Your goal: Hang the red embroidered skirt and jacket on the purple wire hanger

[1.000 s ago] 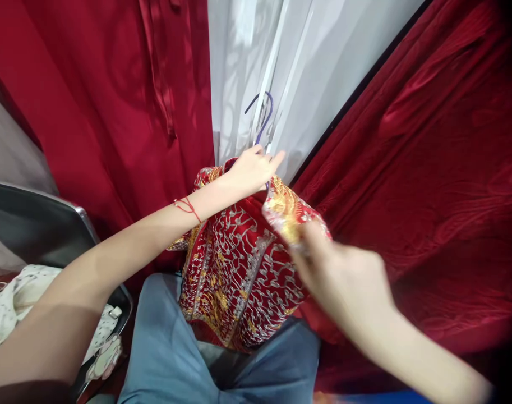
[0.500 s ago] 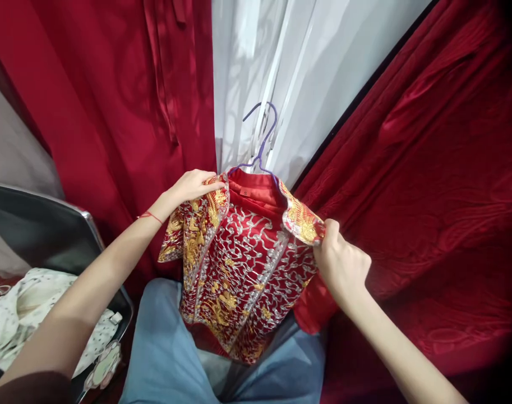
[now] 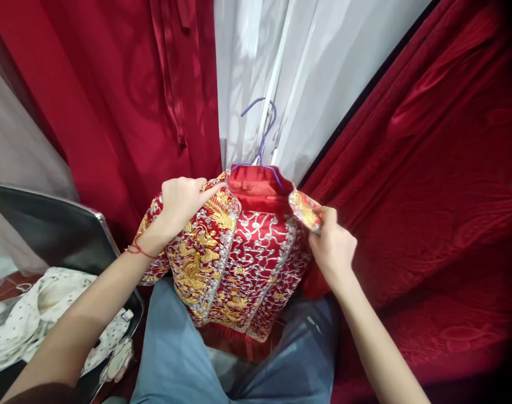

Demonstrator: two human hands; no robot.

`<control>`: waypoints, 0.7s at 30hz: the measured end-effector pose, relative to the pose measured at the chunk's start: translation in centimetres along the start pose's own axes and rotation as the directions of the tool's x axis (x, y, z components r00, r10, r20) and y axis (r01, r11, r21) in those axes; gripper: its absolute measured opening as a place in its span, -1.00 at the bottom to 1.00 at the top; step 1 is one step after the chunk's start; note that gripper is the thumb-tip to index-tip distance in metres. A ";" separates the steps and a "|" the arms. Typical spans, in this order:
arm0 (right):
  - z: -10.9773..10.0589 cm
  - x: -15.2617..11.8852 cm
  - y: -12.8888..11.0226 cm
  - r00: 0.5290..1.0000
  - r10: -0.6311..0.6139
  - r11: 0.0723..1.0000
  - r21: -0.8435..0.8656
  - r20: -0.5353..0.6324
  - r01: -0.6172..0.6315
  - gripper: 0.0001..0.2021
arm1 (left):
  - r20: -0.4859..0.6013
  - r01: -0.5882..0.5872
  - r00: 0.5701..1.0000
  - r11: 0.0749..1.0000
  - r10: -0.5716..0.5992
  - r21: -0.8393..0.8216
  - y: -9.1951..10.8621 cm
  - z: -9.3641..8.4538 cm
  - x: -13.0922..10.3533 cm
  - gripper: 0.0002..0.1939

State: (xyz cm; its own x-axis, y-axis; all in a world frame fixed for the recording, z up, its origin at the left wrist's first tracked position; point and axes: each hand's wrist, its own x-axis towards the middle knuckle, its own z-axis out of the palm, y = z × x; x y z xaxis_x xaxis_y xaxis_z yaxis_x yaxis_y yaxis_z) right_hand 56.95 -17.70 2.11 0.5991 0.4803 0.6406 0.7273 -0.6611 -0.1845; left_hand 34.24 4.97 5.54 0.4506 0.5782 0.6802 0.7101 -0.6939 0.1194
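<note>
A red jacket (image 3: 256, 264) with gold and silver embroidery hangs on a purple hanger (image 3: 262, 134), above the person's knees. Its collar is open at the top, showing the red lining and a small label. My left hand (image 3: 182, 205) grips the jacket's shoulder on the left, thumb stretched along the edge near the collar. On the other side, my right hand (image 3: 335, 242) pinches the collar flap and front edge. The hanger's arms are mostly hidden inside the cloth.
Red curtains (image 3: 441, 196) hang at both sides, with white drapery (image 3: 243, 73) between them. At the lower left is a black chair (image 3: 49, 224) holding a white dotted cloth (image 3: 58, 303). Blue-clad legs (image 3: 175, 348) are below the jacket.
The jacket's left side has turned more to the front, showing more gold embroidery. My left hand has shifted slightly lower and rolled over the shoulder; my right hand has moved a little left and up.
</note>
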 end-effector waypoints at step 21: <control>3.0 -5.6 -0.6 0.998 -0.065 0.996 0.057 0.016 0.064 -0.80 | -0.045 -0.024 0.999 0.980 0.015 -0.197 0.4 0.7 -2.1 -0.39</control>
State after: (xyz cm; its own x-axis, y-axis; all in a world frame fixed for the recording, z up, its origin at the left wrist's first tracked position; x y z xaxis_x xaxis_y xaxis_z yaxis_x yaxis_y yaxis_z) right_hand 54.14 -18.31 -3.60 0.5559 0.5316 0.6390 0.7819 -0.5953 -0.1850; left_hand 33.94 3.80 3.60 0.4364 0.5473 0.7141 0.5783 -0.7787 0.2433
